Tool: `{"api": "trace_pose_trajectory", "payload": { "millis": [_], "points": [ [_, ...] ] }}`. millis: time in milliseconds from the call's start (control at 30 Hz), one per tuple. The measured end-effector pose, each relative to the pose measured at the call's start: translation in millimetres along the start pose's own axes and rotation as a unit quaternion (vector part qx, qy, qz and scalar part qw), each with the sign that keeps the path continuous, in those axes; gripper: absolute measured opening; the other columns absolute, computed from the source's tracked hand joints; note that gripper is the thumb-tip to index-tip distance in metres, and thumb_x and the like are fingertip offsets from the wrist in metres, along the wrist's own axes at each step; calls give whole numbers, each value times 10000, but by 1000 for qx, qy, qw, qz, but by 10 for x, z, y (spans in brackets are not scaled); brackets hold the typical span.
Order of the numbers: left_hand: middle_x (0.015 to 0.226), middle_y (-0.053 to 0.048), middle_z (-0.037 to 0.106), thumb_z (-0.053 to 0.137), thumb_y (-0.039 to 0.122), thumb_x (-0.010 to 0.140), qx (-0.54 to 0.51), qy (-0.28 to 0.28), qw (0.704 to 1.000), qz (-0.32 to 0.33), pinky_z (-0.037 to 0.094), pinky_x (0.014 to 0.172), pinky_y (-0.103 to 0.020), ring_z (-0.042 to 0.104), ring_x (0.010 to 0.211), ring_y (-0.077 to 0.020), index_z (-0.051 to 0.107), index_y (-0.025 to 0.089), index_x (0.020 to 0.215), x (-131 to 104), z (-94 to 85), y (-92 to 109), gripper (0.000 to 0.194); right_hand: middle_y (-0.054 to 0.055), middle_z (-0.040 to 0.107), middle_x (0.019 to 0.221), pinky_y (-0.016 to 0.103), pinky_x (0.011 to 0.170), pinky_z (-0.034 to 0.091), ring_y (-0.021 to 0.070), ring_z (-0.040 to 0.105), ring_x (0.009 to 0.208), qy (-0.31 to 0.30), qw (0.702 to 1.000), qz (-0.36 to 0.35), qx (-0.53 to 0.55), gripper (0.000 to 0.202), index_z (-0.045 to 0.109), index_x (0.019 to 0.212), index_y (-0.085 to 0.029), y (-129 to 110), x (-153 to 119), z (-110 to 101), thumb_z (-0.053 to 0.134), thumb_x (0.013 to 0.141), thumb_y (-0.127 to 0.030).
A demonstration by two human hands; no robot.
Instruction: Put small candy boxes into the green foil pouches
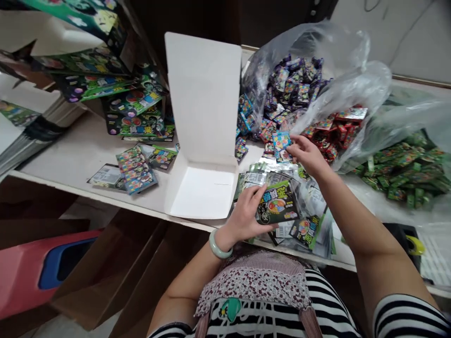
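Observation:
My left hand (248, 213) grips a black and green printed packet (276, 204) above a loose pile of similar packets (310, 230) at the table's front edge. Farther back, my right hand (306, 152) pinches a small blue packet (282, 145) beside the small red packets (334, 134). An open white box (204, 188) stands left of my hands with its lid raised. Behind my right hand is a plastic bag of small purple packets (296, 84). Small green packets (408, 169) lie in plastic at the right.
Printed boxes (134, 117) are stacked at the left back. Several flat packets and a printed card (136, 170) lie left of the white box. A black object with a yellow part (405, 241) is at the right front. Cardboard boxes (105, 277) and a red bin (21, 272) stand below.

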State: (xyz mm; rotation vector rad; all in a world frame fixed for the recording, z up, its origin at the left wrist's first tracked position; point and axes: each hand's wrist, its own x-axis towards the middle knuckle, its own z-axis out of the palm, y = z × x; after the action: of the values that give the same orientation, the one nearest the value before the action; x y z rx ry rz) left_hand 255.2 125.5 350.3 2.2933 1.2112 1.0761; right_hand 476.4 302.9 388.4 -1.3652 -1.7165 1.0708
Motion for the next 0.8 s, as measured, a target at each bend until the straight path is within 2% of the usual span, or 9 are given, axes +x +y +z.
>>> {"api": "trace_pose_trajectory", "payload": {
  "millis": [67, 167, 233, 333, 400, 500, 600, 700, 800],
  "points": [
    [1319, -166, 475, 732, 636, 769, 20, -8, 1000, 1, 475, 1053, -542, 505, 1232, -353, 181, 221, 1589, 24, 53, -6, 1071, -4, 669, 855, 274, 517, 485, 136, 562, 590, 23, 997, -8, 68, 680, 496, 1402, -271, 25, -435, -336, 691, 794, -503],
    [1315, -169, 477, 745, 569, 785, 65, -13, 998, 15, 469, 1048, -529, 502, 1230, -360, 197, 220, 1586, 92, 164, 0, 1032, -11, 656, 834, 263, 504, 495, 145, 594, 626, 64, 991, -33, 110, 662, 502, 1351, -328, 14, -1045, -676, 758, 771, -517],
    [1316, -175, 479, 751, 553, 783, 88, -15, 996, 30, 463, 1043, -522, 500, 1226, -362, 200, 209, 1586, 152, 245, 24, 1033, -16, 652, 808, 254, 503, 495, 149, 611, 645, 97, 987, -41, 121, 622, 504, 1304, -331, 7, -1373, -753, 779, 772, -498],
    [1309, -180, 488, 755, 576, 769, 107, -24, 992, 59, 454, 1029, -508, 504, 1209, -358, 205, 193, 1584, 235, 346, 81, 1055, -15, 664, 822, 253, 526, 492, 154, 640, 680, 138, 983, -29, 116, 599, 467, 1298, -323, 44, -1722, -708, 763, 799, -472],
    [1293, -180, 496, 752, 585, 766, 121, -27, 989, 77, 447, 1021, -500, 508, 1195, -356, 218, 187, 1581, 271, 392, 113, 1053, -21, 656, 808, 260, 550, 487, 147, 637, 670, 121, 988, -10, 97, 580, 472, 1295, -301, 91, -1870, -656, 749, 808, -454],
    [1291, -183, 500, 743, 597, 769, 130, -37, 986, 100, 427, 1029, -494, 506, 1193, -357, 232, 183, 1578, 289, 432, 141, 1042, -37, 615, 763, 260, 559, 455, 118, 588, 618, 58, 996, 12, 69, 533, 514, 1285, -258, 147, -1990, -639, 724, 821, -416],
    [1310, -189, 491, 745, 605, 762, 128, -53, 984, 108, 418, 1036, -495, 498, 1210, -364, 224, 182, 1580, 277, 441, 162, 1057, -27, 602, 807, 260, 571, 445, 105, 572, 622, 19, 997, 21, 67, 525, 533, 1293, -237, 163, -2022, -679, 709, 822, -388],
    [1312, -186, 486, 765, 586, 747, 130, -56, 985, 100, 426, 1036, -496, 500, 1209, -360, 220, 186, 1578, 259, 421, 194, 1072, -6, 600, 910, 250, 546, 435, 85, 554, 604, 7, 997, 24, 74, 538, 541, 1281, -247, 152, -2016, -710, 729, 795, -378],
    [1306, -182, 482, 778, 571, 738, 117, -65, 987, 93, 443, 1028, -501, 504, 1198, -356, 227, 189, 1575, 247, 386, 228, 1073, -9, 574, 927, 239, 522, 419, 76, 545, 590, -8, 996, 30, 80, 517, 524, 1250, -256, 128, -2005, -713, 728, 787, -360]
  ]
}}
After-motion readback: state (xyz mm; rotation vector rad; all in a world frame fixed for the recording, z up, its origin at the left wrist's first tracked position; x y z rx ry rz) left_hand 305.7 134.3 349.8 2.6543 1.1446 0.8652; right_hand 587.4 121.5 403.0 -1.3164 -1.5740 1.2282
